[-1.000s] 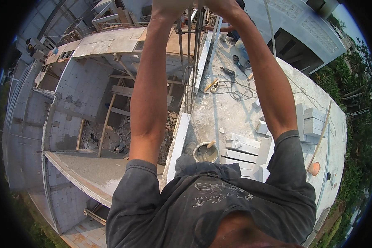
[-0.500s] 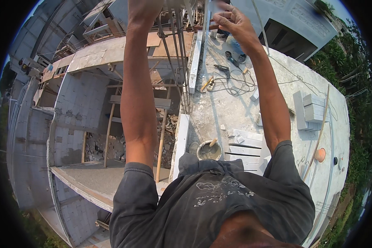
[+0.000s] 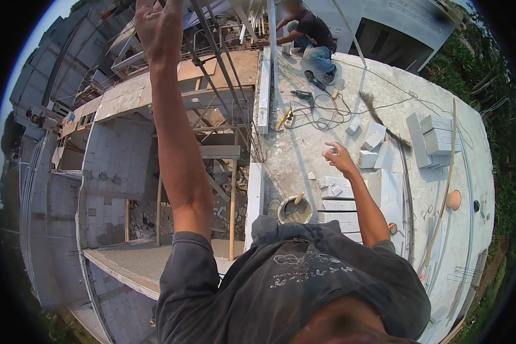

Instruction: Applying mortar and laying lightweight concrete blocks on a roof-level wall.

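Observation:
My left hand (image 3: 157,31) is raised at the top edge, left of a cluster of upright steel rebar (image 3: 209,43). Its fingertips are cut off by the frame, so I cannot see whether it touches or holds anything. Lower down on the right, my right hand (image 3: 339,158) hovers above the concrete slab with its fingers apart and nothing visible in them. Below it lie pale lightweight blocks (image 3: 341,218), and a bucket (image 3: 295,210) with a wooden-handled tool (image 3: 299,198) stands close to my waist.
Left of the narrow wall (image 3: 254,198) the floor drops into a deep opening with wooden props (image 3: 233,206). A co-worker (image 3: 312,34) crouches at the far end. A drill (image 3: 304,96) with looped cable, a broom (image 3: 378,117) and stacked blocks (image 3: 438,140) are on the slab (image 3: 292,155).
My right hand has come down from beside the rebar to above the slab. My left hand has shifted left. The crouching co-worker now shows more fully.

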Tool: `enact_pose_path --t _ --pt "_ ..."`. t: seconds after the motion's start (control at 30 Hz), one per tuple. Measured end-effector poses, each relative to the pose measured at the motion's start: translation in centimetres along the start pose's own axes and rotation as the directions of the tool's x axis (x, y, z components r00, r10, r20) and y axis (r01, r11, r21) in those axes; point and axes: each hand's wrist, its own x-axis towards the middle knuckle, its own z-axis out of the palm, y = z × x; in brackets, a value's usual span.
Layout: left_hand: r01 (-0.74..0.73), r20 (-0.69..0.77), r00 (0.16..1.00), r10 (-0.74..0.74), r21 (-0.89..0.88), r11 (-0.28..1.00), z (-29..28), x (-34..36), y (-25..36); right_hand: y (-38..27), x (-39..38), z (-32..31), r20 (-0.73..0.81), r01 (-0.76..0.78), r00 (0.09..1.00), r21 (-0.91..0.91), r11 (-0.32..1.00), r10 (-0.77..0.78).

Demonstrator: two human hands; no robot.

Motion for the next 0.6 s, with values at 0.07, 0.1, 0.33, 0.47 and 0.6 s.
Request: enact_pose_path --t 0.07,0.1,0.33,0.47,0.6 --pt "0.062 -0.032 0.997 -0.064 -0.069 0.996 -0.3 -0.6 1.1 2.3 -0.9 -0.3 -0.004 -0.068 0.998 -0.012 0.998 0.068" --pt "0.092 -0.049 0.994 -0.097 -0.104 0.990 -0.6 -0.9 1.7 3.7 -1.3 -0.3 0.002 -0.066 0.998 -0.015 0.998 0.066" --pt "0.295 -0.100 0.932 -0.349 -0.352 0.888 -1.9 -4.0 5.4 18.6 -6.5 1.0 0.009 -0.251 0.963 -0.327 0.911 0.268" --pt "0.092 -0.079 0.986 -0.146 -0.468 0.879 -4.0 -7.2 -3.2 24.3 -11.4 1.4 0.076 -0.284 0.927 -0.500 0.818 0.368" --pt "0.399 -0.023 0.891 -0.453 -0.437 0.806 -4.4 -13.2 -5.9 29.3 -13.8 1.8 0.060 -0.279 0.949 -0.295 0.914 0.309"
